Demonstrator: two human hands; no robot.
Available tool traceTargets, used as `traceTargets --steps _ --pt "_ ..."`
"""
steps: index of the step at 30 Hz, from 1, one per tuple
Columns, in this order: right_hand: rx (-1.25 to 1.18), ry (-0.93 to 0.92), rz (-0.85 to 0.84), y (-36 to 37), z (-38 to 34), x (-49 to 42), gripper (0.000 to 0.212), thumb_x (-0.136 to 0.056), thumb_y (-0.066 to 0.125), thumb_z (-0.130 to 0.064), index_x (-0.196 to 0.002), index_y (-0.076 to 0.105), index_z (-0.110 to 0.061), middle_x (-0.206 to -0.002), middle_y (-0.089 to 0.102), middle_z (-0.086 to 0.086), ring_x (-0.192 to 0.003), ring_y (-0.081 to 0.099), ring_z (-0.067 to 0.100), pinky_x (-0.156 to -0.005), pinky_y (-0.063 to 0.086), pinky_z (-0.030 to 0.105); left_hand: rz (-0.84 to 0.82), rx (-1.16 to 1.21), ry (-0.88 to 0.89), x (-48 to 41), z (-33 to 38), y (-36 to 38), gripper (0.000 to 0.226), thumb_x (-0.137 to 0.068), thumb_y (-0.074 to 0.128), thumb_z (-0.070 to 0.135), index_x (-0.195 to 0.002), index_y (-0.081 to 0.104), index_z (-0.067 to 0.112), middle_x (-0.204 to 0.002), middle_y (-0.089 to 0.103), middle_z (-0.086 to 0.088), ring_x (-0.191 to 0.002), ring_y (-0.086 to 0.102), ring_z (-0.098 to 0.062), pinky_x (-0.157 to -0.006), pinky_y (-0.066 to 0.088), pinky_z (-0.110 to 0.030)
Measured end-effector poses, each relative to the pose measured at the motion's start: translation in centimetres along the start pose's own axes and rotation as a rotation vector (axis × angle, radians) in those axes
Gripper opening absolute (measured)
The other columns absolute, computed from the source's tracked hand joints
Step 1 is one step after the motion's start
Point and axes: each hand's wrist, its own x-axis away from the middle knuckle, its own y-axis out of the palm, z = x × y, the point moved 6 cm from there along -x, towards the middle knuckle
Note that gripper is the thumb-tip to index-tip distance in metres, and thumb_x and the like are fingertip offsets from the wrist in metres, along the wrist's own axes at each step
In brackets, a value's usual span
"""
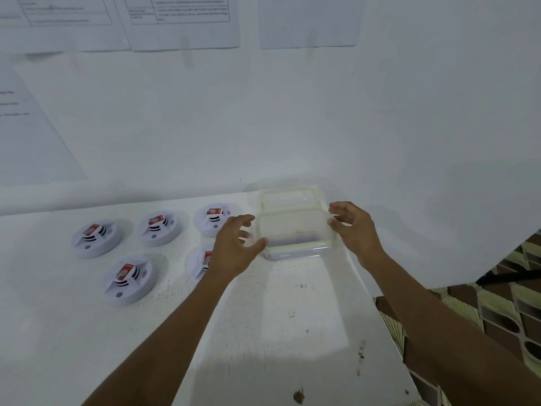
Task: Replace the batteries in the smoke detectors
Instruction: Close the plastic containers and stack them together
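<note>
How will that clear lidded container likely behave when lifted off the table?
The clear container looks like moulded plastic, so probably stiff, not floppy. Little shows inside, so likely light. Its smooth walls may be slippery, so a two-sided grip seems wise.

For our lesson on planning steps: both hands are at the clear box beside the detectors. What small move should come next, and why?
Probably close both hands on the box and lift off its lid. The left hand and right hand flank it with loose fingers, the lid looks on, and the detectors show their batteries.
</note>
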Motion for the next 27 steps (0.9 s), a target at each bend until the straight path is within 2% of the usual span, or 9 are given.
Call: traceTargets --steps 3,7,11,15,17,19,21,24,27 --pt "0.017 0.004 0.011 0.2 0.2 0.1 0.027 -0.089 0.067 -0.009 -0.113 0.065 -0.021 -0.111 0.07 -0.003 -0.096 0.066 0.013 -0.095 0.052 0.035 0.012 0.035 -0.036 0.2 -0.1 0.0 0.057 -0.074 0.082 0.026 -0.126 0.059 0.016 -0.11 0.065 0.005 -0.095 0.064 -0.011 -0.084 0.054 -0.023" --pt "-0.018 0.055 0.023 0.5 0.5 0.4 0.026 -0.092 0.063 -0.011 -0.114 0.064 -0.026 -0.112 0.071 -0.001 -0.095 0.066 0.013 -0.088 0.052 0.034 -0.008 0.194 -0.135 0.3 -0.5 0.5 0.055 -0.076 0.08 0.016 -0.125 0.057 0.018 -0.112 0.067 -0.002 -0.09 0.069 -0.013 -0.078 0.057 -0.024" --pt "-0.035 0.086 0.027 0.4 0.4 0.6 0.029 -0.093 0.063 -0.013 -0.116 0.06 -0.03 -0.109 0.071 -0.004 -0.094 0.066 0.009 -0.086 0.052 0.034 -0.004 0.236 -0.151 0.6 -0.6 0.8 0.054 -0.079 0.078 0.014 -0.128 0.054 0.019 -0.114 0.065 -0.001 -0.09 0.069 -0.009 -0.074 0.056 -0.018" --pt "-0.058 0.085 -0.008 0.7 0.8 0.7 0.027 -0.095 0.059 -0.013 -0.114 0.061 -0.032 -0.115 0.069 -0.005 -0.098 0.065 0.011 -0.089 0.052 0.038 -0.052 0.114 -0.116 0.1 -0.3 0.8 0.051 -0.081 0.076 0.017 -0.126 0.053 0.02 -0.116 0.059 0.0 -0.087 0.064 -0.004 -0.067 0.053 -0.013" --pt "-0.048 0.055 -0.085 0.9 0.7 0.6 0.027 -0.095 0.06 -0.016 -0.115 0.061 -0.033 -0.123 0.066 -0.006 -0.105 0.064 0.011 -0.092 0.051 0.038 -0.101 -0.01 -0.047 -0.3 0.2 1.1 0.054 -0.081 0.075 0.022 -0.129 0.05 0.018 -0.125 0.05 -0.001 -0.098 0.061 -0.013 -0.076 0.052 -0.017" --pt "0.014 -0.009 -0.213 1.4 0.1 0.7 0.038 -0.091 0.068 -0.025 -0.126 0.056 -0.035 -0.133 0.057 -0.013 -0.117 0.057 0.006 -0.093 0.049 0.027 -0.168 -0.084 0.042 -0.6 0.6 1.8 0.066 -0.08 0.076 0.034 -0.136 0.044 0.019 -0.14 0.039 -0.001 -0.121 0.048 -0.018 -0.099 0.047 -0.03" --pt "0.148 -0.086 -0.378 2.0 -0.5 0.8 0.068 -0.079 0.08 -0.036 -0.138 0.045 -0.041 -0.144 0.043 -0.019 -0.129 0.042 0.0 -0.097 0.042 0.021 -0.292 -0.116 0.07 -0.7 0.9 2.8 0.085 -0.074 0.077 0.05 -0.143 0.033 0.025 -0.152 0.026 0.003 -0.139 0.027 -0.014 -0.112 0.03 -0.035" --pt "0.392 -0.185 -0.512 2.7 -0.7 0.6 0.103 -0.06 0.088 -0.051 -0.144 0.028 -0.052 -0.158 0.023 -0.017 -0.143 0.026 0.005 -0.113 0.031 0.033 -0.42 -0.241 0.084 -1.0 0.7 3.9 0.106 -0.062 0.078 0.063 -0.147 0.023 0.03 -0.159 0.015 0.006 -0.144 0.015 -0.013 -0.115 0.025 -0.039" --pt "0.458 -0.25 -0.453 2.7 -0.8 0.3 0.108 -0.056 0.088 -0.055 -0.145 0.027 -0.049 -0.155 0.029 -0.016 -0.14 0.029 0.007 -0.114 0.034 0.039 -0.37 -0.247 0.106 -1.2 0.3 4.0 0.106 -0.063 0.08 0.06 -0.147 0.025 0.027 -0.157 0.02 0.004 -0.142 0.02 -0.015 -0.115 0.029 -0.042"
